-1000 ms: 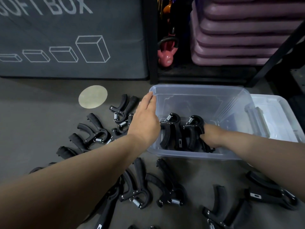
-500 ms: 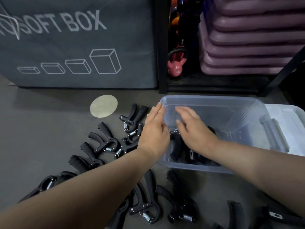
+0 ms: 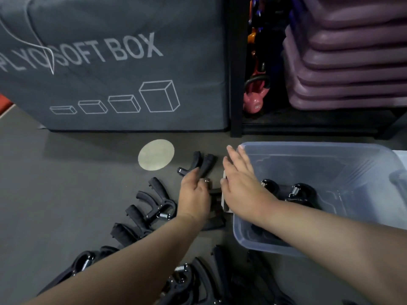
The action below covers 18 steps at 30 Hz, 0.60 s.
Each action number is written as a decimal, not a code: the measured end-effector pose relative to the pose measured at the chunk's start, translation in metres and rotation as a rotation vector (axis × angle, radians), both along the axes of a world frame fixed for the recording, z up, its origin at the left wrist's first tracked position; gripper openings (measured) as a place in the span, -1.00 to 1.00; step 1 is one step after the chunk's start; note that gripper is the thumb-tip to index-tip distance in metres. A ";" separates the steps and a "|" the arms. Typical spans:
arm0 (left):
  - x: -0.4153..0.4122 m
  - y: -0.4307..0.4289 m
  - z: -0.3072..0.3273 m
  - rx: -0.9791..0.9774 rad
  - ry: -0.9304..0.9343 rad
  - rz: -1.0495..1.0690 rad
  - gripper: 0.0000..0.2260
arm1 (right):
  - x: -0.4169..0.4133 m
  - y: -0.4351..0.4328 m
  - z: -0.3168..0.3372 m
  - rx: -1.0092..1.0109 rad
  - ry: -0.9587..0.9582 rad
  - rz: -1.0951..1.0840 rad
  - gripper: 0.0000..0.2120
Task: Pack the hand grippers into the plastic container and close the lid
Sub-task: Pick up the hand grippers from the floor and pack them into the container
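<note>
While the left hand (image 3: 193, 195) curls its fingers around the handles of a black hand gripper (image 3: 208, 162) lying on the grey floor (image 3: 66, 183) just left of centre, the right hand (image 3: 240, 186) stretches flat beside it — fingers straight and slightly fanned, palm down, holding nothing. It hangs over the left rim of the clear plastic container (image 3: 319, 147), which sits open-topped at the right of the frame; whether the palm touches that rim cannot be told. Inside the container two packed grippers (image 3: 301, 192) stand side by side, springs up, partly hidden by the right forearm. A sliver of pale plastic at the right edge, just beside the container, looks like the lid (image 3: 402, 157).

Loose grippers (image 3: 164, 204) lie in a row left of the left wrist, and a darker pile (image 3: 204, 280) spreads along the bottom edge between the forearms. A pale round disc (image 3: 156, 154) lies on the floor above the held gripper. Behind it — across the upper left — stands a grey padded box (image 3: 110, 84) printed SOFT BOX. A black rack post (image 3: 235, 84) rises beside it, with a pink kettlebell (image 3: 253, 102) and stacked purple platforms (image 3: 352, 69) in the upper right.
</note>
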<state>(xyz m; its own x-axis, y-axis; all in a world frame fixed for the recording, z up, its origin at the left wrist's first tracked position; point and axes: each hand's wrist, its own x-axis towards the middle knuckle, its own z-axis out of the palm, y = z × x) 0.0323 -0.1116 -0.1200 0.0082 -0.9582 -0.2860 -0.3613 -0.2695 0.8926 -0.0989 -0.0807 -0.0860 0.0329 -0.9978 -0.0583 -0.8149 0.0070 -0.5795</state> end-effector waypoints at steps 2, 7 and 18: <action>0.011 -0.012 -0.001 0.050 -0.147 -0.036 -0.56 | -0.001 0.000 0.000 0.005 0.024 0.008 -0.47; 0.023 -0.041 -0.016 0.069 -0.336 -0.089 -0.65 | -0.003 0.001 0.002 0.009 -0.010 0.016 -0.46; 0.024 -0.098 -0.054 0.096 -0.691 -0.276 -0.59 | -0.004 0.003 0.006 0.009 -0.048 0.011 -0.46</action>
